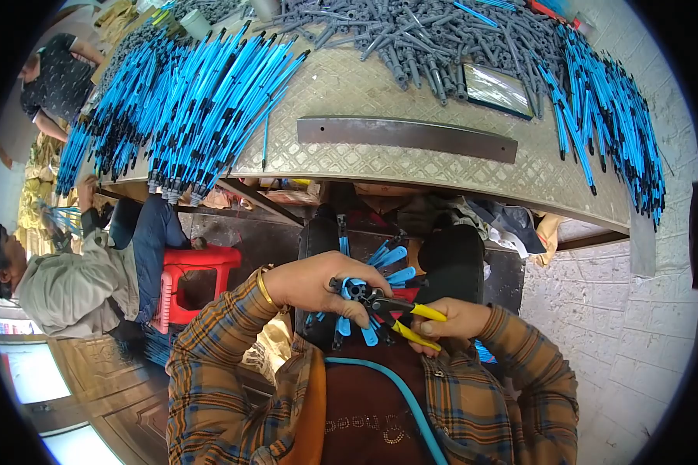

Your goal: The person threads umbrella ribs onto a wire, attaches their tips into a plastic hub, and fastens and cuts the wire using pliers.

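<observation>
My left hand is closed around a blue and black hub, with several flat blue arms fanning out from it over my lap. Yellow-handled pliers are gripped in my right hand. The dark jaws of the pliers meet the hub's right side, close to my left fingertips; whether they pinch a part there is too small to tell. My left palm hides some of the hub and its arms.
On the table ahead, thick bundles of blue rods lie at left and more blue rods at right. Grey plastic parts heap at the back. A metal bar lies near the table edge. At left, a co-worker sits by a red stool.
</observation>
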A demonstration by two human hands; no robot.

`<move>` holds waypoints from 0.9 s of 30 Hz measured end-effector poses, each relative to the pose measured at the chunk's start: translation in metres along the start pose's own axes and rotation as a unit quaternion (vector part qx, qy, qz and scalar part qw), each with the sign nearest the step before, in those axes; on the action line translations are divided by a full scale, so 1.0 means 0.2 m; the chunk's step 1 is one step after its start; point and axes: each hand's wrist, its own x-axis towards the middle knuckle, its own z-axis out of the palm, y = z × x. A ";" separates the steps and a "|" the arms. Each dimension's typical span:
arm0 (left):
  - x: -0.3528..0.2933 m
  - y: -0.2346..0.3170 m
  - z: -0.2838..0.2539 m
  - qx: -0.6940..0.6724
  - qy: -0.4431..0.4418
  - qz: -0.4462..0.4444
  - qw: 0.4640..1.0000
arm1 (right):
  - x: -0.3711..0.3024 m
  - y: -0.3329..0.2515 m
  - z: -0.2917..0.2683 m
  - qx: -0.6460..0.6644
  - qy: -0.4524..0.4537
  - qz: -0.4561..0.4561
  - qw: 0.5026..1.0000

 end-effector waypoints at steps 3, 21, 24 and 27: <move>-0.01 0.01 -0.01 -0.007 -0.017 0.001 1.000 | -0.02 0.02 0.07 0.004 0.026 0.000 1.000; 0.01 0.06 0.12 0.101 0.125 -0.042 0.986 | -0.20 -0.37 0.22 -0.398 0.204 0.072 0.891; 0.01 0.06 0.13 0.112 0.117 -0.031 0.986 | -0.21 -0.37 0.26 -0.452 0.227 0.072 0.860; 0.00 0.06 0.13 0.112 0.094 -0.029 0.989 | -0.22 -0.37 0.27 -0.490 0.215 0.075 0.841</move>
